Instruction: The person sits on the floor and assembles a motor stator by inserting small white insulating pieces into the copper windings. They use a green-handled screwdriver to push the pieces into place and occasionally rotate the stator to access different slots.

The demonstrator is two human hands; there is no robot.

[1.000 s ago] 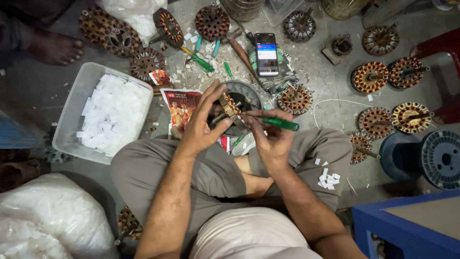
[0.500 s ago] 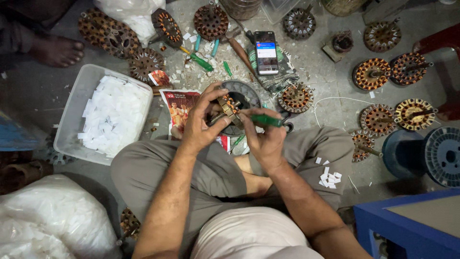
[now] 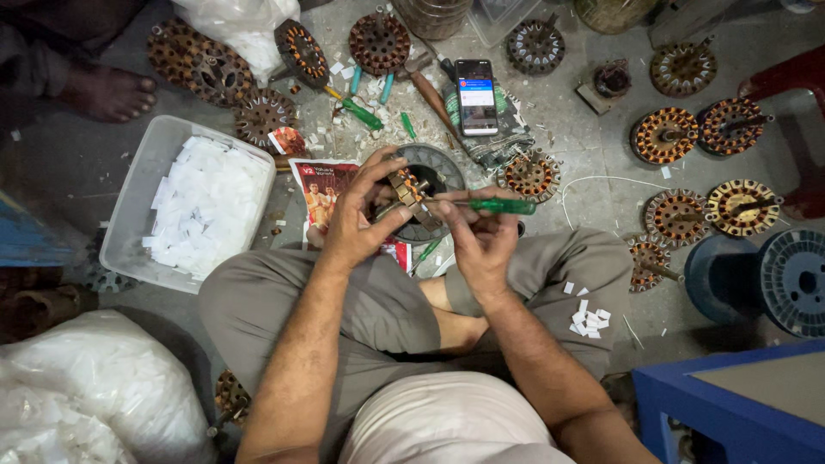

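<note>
I sit cross-legged on the floor. My left hand (image 3: 357,219) grips a round motor stator (image 3: 421,193) with copper windings, held tilted above my knees. My right hand (image 3: 481,236) holds a green-handled screwdriver (image 3: 498,206) whose tip points left into the stator's slots. Both hands are close together over the stator. The near half of the stator is hidden by my fingers.
A clear plastic tub (image 3: 129,215) of white paper slips sits at left. Several wound stators (image 3: 666,136) lie at right and rusty ones (image 3: 378,43) at the top. A phone (image 3: 477,96) rests on a cloth. Another person's foot (image 3: 107,90) is top left. A wire spool (image 3: 795,279) stands right.
The screwdriver and my right hand have shifted slightly against the stator. My left hand keeps its hold; the view has drifted a little.
</note>
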